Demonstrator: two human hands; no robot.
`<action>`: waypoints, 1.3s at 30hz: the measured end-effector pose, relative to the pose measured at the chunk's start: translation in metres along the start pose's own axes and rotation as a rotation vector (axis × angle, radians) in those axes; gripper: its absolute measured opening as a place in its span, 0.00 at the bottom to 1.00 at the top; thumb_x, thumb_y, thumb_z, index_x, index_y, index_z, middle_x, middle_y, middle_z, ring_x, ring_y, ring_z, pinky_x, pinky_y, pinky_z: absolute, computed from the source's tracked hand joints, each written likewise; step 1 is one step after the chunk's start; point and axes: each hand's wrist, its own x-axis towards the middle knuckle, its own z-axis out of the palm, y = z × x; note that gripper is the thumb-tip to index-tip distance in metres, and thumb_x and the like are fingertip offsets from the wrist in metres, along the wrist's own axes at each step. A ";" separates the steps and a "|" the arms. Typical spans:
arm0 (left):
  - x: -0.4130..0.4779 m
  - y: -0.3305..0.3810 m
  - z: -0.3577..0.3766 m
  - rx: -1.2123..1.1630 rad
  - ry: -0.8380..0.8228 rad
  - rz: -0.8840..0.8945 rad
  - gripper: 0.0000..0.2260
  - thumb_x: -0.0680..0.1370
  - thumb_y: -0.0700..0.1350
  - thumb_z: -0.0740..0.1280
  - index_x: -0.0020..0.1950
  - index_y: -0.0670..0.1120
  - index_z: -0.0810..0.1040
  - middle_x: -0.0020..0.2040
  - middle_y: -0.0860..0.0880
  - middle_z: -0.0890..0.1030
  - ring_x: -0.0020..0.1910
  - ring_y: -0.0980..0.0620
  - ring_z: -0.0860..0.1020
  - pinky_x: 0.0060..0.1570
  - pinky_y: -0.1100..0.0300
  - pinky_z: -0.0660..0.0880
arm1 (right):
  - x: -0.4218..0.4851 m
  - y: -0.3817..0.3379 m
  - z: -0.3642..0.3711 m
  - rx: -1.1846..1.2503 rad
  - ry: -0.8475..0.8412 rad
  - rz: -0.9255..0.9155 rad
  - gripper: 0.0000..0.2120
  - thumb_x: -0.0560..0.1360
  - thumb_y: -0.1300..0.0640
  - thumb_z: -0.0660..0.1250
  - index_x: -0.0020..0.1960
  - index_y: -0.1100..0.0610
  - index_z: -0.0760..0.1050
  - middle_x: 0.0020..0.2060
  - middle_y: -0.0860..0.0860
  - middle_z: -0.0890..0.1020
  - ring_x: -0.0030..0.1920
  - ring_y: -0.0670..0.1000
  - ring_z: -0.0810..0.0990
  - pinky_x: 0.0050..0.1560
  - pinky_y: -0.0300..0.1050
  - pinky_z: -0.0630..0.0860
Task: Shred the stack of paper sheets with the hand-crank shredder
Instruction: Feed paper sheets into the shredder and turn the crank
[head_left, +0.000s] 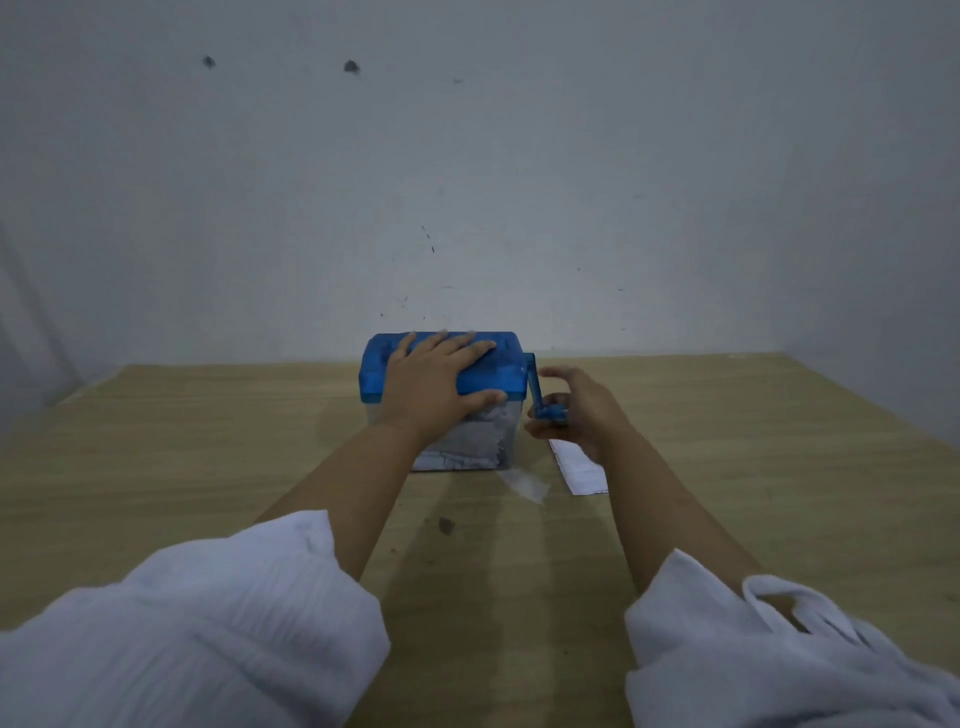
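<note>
The wooden table (208, 441) holds the blue shredder (506, 371) near the wall (467, 156). My left hand (431, 384) lies flat on its lid, fingers spread. My right hand (582, 410) pinches the crank (543, 402) on its side. A paper sheet (582, 474) lies just beside the shredder.

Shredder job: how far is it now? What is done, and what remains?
Done: shreds already fill much of the clear bin. In hand: the left hand presses the blue lid, the right hand holds the crank. Left: at least one sheet lies on the table beside the shredder.
</note>
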 end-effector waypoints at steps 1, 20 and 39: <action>0.000 0.000 0.000 0.006 -0.001 0.001 0.29 0.74 0.67 0.58 0.73 0.60 0.61 0.74 0.58 0.62 0.74 0.54 0.58 0.72 0.52 0.45 | 0.001 0.011 -0.006 -0.086 0.010 -0.116 0.13 0.82 0.58 0.52 0.64 0.55 0.69 0.44 0.61 0.77 0.35 0.55 0.80 0.42 0.50 0.78; 0.000 0.002 0.001 0.008 0.019 0.013 0.29 0.74 0.67 0.58 0.74 0.60 0.61 0.74 0.58 0.62 0.74 0.54 0.59 0.72 0.53 0.46 | 0.021 0.026 -0.027 -0.747 -0.053 -0.803 0.25 0.77 0.58 0.66 0.70 0.46 0.64 0.62 0.37 0.69 0.60 0.39 0.69 0.58 0.36 0.69; 0.001 -0.001 0.004 -0.002 0.022 0.024 0.29 0.74 0.67 0.58 0.74 0.60 0.61 0.74 0.58 0.62 0.74 0.54 0.59 0.73 0.53 0.46 | 0.039 -0.005 0.013 -0.744 0.237 -0.699 0.20 0.82 0.52 0.52 0.38 0.62 0.70 0.32 0.54 0.72 0.33 0.51 0.70 0.33 0.41 0.65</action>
